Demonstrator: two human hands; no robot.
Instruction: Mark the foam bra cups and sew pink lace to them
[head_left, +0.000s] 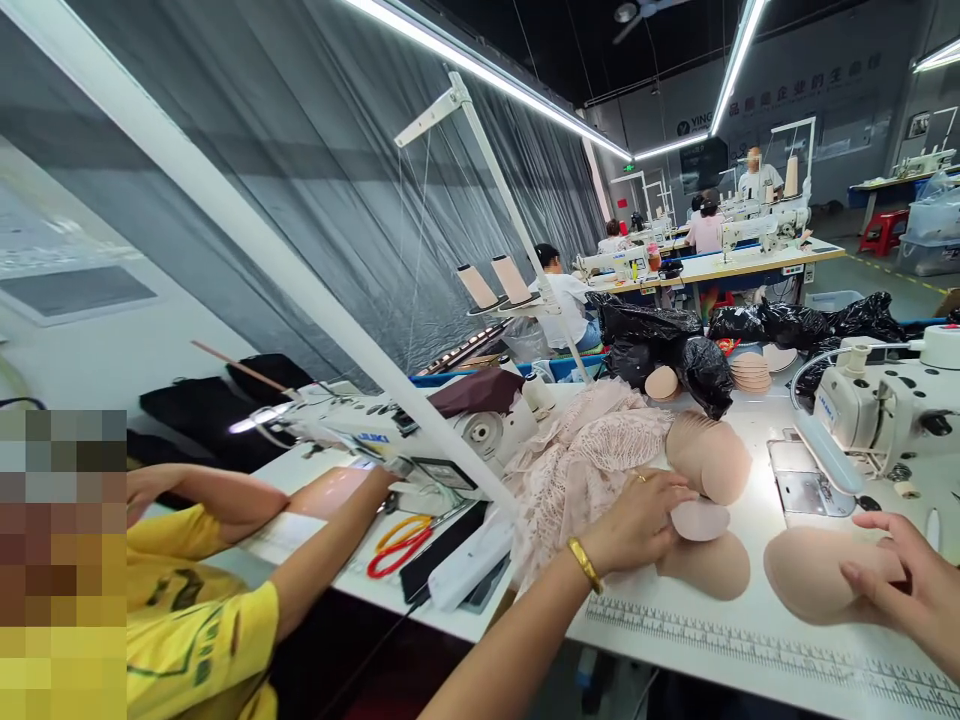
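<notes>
My left hand (641, 520), with a gold bangle and a ring, rests on the white sewing table (750, 640) with its fingers closed on a small pale foam pad (701, 520). A larger beige pad (712, 568) lies under it. My right hand (911, 585) grips the edge of another beige foam cup (806, 575) at the right. A stack of beige cups (709, 455) leans just behind, beside a heap of pink lace fabric (577, 460).
A white sewing machine (870, 405) stands at the right. A person in a yellow shirt (195, 620) sits at left by another machine (390, 435), with red and yellow scissors (401, 545). Black bags (675, 350) and thread cones (495, 282) stand behind. Other workers sit further back.
</notes>
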